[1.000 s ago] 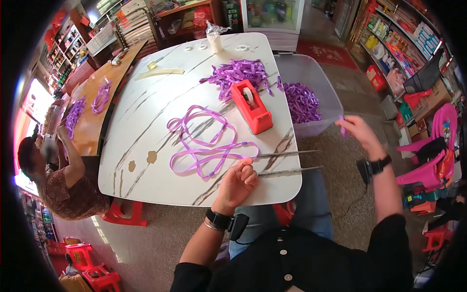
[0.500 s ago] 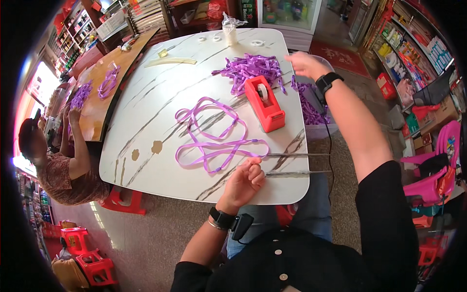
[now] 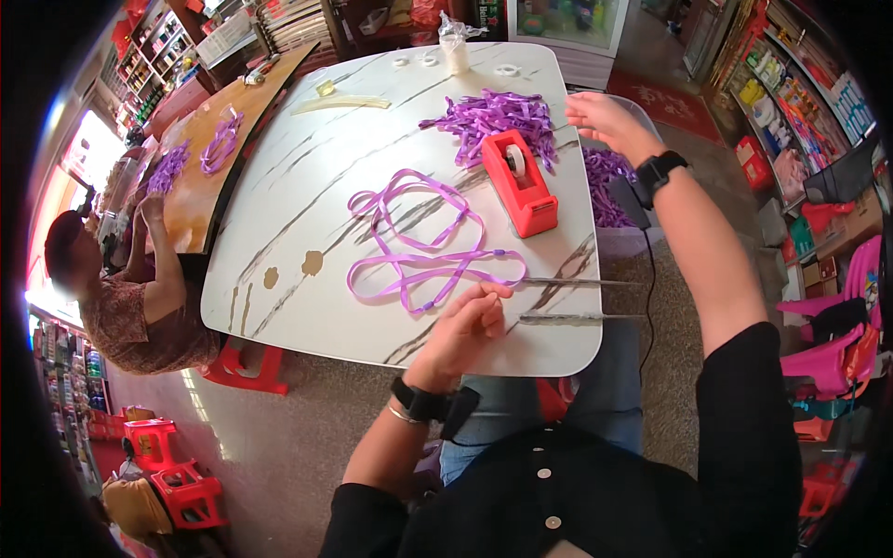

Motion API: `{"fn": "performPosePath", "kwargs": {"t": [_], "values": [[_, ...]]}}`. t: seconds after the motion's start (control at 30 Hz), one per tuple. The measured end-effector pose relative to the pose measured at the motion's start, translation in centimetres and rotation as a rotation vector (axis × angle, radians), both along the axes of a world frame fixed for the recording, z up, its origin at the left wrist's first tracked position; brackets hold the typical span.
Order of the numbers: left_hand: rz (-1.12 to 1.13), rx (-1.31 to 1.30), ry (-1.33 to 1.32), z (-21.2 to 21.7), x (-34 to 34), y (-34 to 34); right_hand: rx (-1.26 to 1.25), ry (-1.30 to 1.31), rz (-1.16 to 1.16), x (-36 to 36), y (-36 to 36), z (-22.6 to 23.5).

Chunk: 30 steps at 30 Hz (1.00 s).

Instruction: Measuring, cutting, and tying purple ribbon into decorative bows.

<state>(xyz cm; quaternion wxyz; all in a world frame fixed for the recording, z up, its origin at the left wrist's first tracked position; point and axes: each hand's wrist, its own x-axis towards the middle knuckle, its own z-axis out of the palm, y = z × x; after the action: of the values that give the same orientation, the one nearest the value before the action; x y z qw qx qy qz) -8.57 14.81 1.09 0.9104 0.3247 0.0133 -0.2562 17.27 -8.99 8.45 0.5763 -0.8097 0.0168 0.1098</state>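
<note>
My left hand (image 3: 468,329) is closed, fingers curled, at the near edge of the white marble-patterned table (image 3: 307,195). Anything between its fingertips is too small to make out. Just beyond it lie loosely looped purple lanyards (image 3: 419,260). Two thin dark rods (image 3: 581,281) stick out past the table's right edge beside this hand. Past the right edge, my right hand (image 3: 609,123) has its fingers stretched out and holds nothing visible. It hovers by a clear bin of purple lanyards (image 3: 609,186). Nearest to it on the table are a heaped pile of purple lanyards (image 3: 493,121) and a red tape dispenser (image 3: 523,186).
A wrapped cup (image 3: 454,51) and white rings (image 3: 507,70) stand at the table's far side, near pale strips (image 3: 344,105). On the left, another person (image 3: 139,307) sits at a wooden table (image 3: 200,200) with more lanyards. A black cable (image 3: 650,298) hangs from my right wrist.
The whole view has shifted slightly. My right hand has moved a little to the right, its fingers straighter. My left hand has drawn slightly left and stays curled. The lanyards lie as before.
</note>
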Motion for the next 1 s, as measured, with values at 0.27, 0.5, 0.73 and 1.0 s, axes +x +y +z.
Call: {"fn": "performPosePath", "kwargs": {"t": [0.27,0.5,0.73,1.0], "values": [[0.29,1.672,-1.206,2.8,5.6,1.4,0.06,-0.041,0.544,-13.4,-1.2,4.0],[0.126,1.907,-1.244,0.5,7.9,0.3,0.115,-0.042,0.649,-20.8,-3.9,3.8],[-0.016,1.569,-1.076,4.4,6.5,0.6,0.171,-0.097,0.545,-23.8,-4.6,2.5],[-0.303,1.001,-0.917,14.4,1.3,-3.7,0.276,-0.239,0.474,-25.2,-0.6,3.1]]}}
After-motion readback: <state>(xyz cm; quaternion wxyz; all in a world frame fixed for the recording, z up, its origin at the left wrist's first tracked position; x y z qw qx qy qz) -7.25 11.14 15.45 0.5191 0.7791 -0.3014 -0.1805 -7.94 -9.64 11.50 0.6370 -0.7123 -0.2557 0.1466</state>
